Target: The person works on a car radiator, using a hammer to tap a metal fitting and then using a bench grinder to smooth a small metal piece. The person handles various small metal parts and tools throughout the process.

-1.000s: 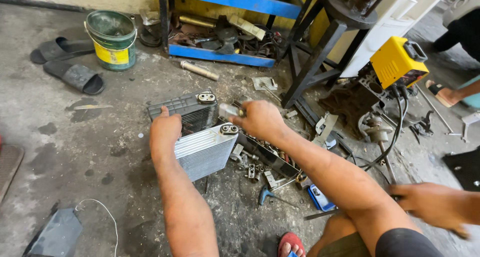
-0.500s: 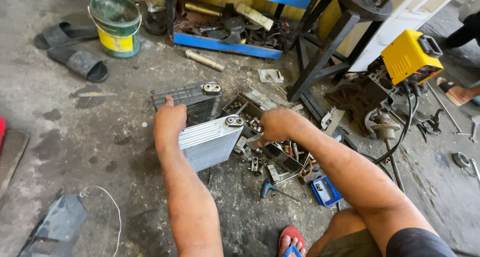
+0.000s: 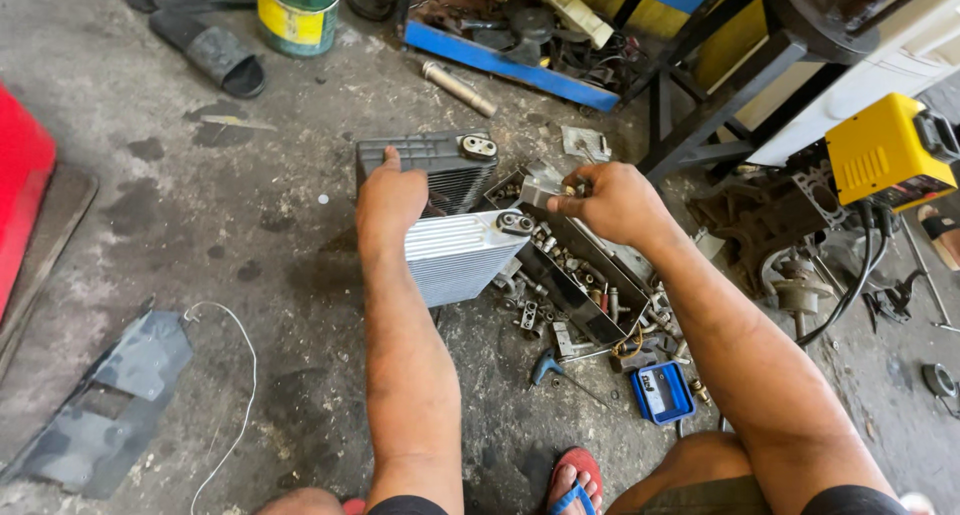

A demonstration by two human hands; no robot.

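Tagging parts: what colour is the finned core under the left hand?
Silver-grey ribbed metal, the finned core, clearest in the head view.

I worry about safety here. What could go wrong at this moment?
1. The left hand steadies a finned evaporator core; thin fins may cut bare skin or bend.
2. The right hand picks over a tray of loose metal fittings; sharp edges could nick fingers.
3. A sandalled foot sits near scattered parts.

Stained concrete floor (image 3: 180,205), finned metal cores (image 3: 455,255), scattered fittings (image 3: 590,285), sandal (image 3: 210,55), bucket (image 3: 298,10)
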